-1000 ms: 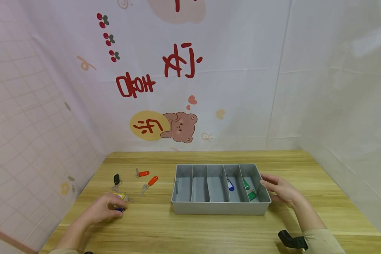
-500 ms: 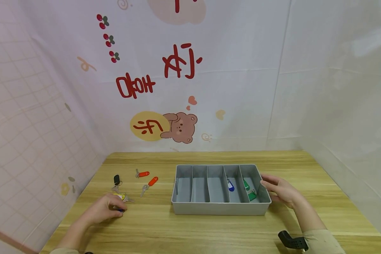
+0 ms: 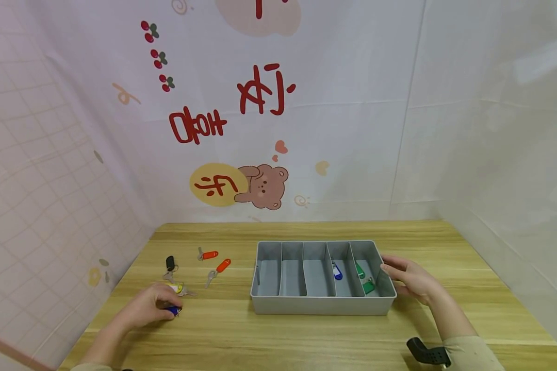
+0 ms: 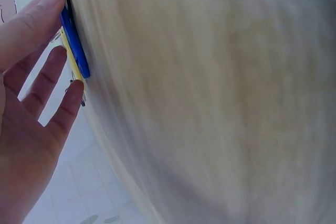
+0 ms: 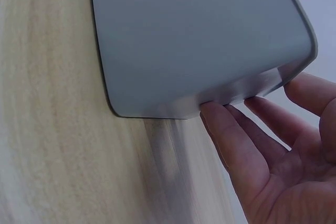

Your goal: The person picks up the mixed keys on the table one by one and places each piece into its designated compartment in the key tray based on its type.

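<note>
Thumb and fingertips of my left hand pinch a blue key tag low over the wooden table; its metal ring shows by the thumb in the left wrist view. Just beyond those fingers lies a yellow key tag with a key. My right hand holds the right end of a grey divided box, thumb at the rim and fingers against the outer wall. Inside, a blue tag lies in the fourth compartment from the left. The rightmost one has two green tags.
Beyond the left hand lie a black key tag and two orange-red key tags, one farther back and one nearer, with keys. A patterned white curtain hangs behind the table.
The left hand has drawn very slightly back toward the body, and more of the blue tag shows at its fingertips. The right hand and the box stay in place.
</note>
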Demonstrator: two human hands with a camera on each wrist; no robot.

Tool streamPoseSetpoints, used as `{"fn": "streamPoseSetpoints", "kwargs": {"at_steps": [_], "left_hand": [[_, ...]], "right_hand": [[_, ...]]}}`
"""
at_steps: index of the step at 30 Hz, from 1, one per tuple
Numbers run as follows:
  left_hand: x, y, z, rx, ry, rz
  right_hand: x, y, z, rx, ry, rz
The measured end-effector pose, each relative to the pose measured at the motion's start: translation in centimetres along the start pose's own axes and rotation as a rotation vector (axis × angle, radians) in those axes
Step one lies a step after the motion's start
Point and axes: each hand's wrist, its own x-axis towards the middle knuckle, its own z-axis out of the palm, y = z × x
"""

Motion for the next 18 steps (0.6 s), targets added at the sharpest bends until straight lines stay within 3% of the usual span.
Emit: {"fn": "streamPoseSetpoints", "kwargs": {"at_steps": [18], "left_hand": [[0.32,0.33,-0.02,-0.010,0.013,-0.029]], "right_hand": [[-0.13,0.03,-0.11,-0.019,-0.028,-0.024]]}}
